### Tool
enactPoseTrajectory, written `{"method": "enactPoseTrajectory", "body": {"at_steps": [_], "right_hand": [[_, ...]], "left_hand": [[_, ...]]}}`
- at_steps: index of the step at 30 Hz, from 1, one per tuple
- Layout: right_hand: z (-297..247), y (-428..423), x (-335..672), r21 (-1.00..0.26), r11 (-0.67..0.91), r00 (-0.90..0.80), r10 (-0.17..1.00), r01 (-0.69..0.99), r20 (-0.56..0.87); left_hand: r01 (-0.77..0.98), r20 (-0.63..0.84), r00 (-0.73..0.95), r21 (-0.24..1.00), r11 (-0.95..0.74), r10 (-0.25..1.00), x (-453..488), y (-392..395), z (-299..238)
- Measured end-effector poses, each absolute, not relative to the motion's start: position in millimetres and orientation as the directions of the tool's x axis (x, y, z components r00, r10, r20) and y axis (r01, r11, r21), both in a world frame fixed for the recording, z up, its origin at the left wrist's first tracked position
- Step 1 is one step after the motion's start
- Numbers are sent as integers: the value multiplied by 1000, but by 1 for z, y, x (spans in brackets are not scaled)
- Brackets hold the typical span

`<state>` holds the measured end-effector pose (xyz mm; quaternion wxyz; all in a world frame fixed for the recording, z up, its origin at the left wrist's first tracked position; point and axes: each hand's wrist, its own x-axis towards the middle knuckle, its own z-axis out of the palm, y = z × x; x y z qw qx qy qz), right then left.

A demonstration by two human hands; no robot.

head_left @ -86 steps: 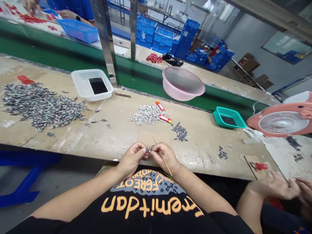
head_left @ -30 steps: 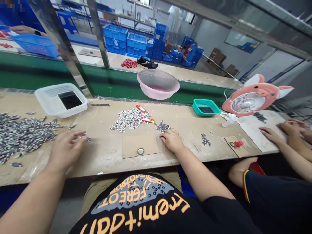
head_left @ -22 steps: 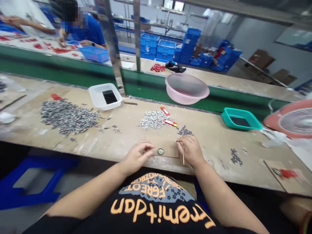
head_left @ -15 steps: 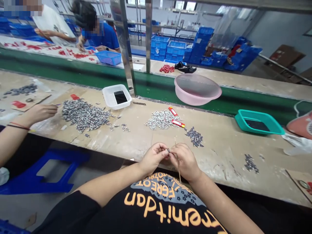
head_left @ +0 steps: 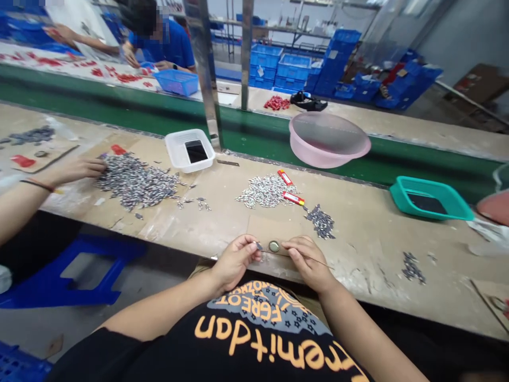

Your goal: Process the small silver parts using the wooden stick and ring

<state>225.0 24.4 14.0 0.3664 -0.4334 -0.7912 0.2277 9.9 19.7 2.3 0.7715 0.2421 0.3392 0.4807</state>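
My left hand pinches a tiny grey-and-white striped part at its fingertips. My right hand grips a thin wooden stick, which lies nearly flat and points right. Between my hands, a round metal bottle cap rests on a cardboard square. Ahead are a pile of dark striped parts, a pale pile of parts, and a larger mixed pile. At the left, a co-worker's hand touches that larger pile.
A white plastic tray holds a phone, and two red-labelled packets lie beside the pale pile. A pink basin and a teal tray stand along the bench's far side. Beyond them runs a green conveyor belt.
My hands have parted slightly since half a second ago. The stick has tipped from upright to nearly flat, and the view has shifted slightly.
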Motion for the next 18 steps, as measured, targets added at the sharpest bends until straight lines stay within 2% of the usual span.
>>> {"method": "enactPoseTrajectory", "body": {"at_steps": [4,12,15,18], "right_hand": [[3,22,224,-689,449,-307,893,569,329],[3,24,218,-678,448,-328,893,583,308],[8,21,214,-757,400,-264,915,516,304],[19,16,208,-853,359,-211,931,378,298]], "left_hand": [[-559,-305,328,700,444,894,10,22,-2],[-525,-310,363,711,468,879,9,26,-3],[-521,-311,371,711,473,875,9,26,-4],[-516,-315,381,707,483,869,8,26,-4]]}}
